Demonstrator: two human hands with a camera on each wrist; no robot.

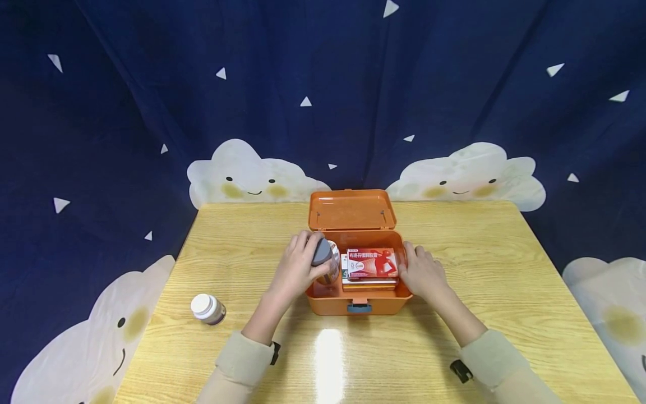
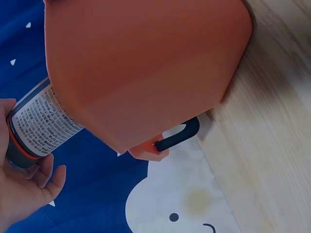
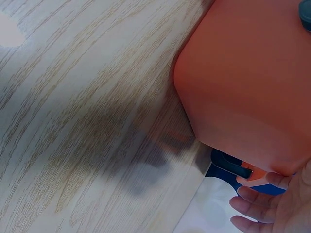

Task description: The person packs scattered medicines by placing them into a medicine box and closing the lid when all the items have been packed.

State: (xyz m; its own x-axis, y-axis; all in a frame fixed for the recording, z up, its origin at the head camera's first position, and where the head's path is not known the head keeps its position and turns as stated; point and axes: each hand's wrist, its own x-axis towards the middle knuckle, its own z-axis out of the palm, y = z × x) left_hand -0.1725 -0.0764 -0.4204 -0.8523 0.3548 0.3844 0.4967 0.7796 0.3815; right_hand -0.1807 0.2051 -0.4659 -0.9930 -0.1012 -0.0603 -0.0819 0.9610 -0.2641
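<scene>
My left hand (image 1: 294, 268) grips a jar with a dark grey lid (image 1: 322, 252) at the left end of the open orange box (image 1: 323, 306). In the left wrist view, the jar's printed white label (image 2: 44, 119) shows above the box rim, so its lower part is hidden inside. My right hand (image 1: 424, 274) holds the box's right rim, thumb at the inner side and the other fingers outside. Within the box lies a red medicine carton (image 1: 372, 264) on top of other cartons (image 1: 369, 285). Partly behind the jar is a white-topped container (image 1: 333, 248).
A white pill bottle (image 1: 208, 308) stands on the wooden table (image 1: 247, 235), left of the box. The box's lid (image 1: 352, 210) is tipped back toward the dark blue curtain (image 1: 343, 129). A blue-grey latch (image 1: 359, 308) sits on the box's front.
</scene>
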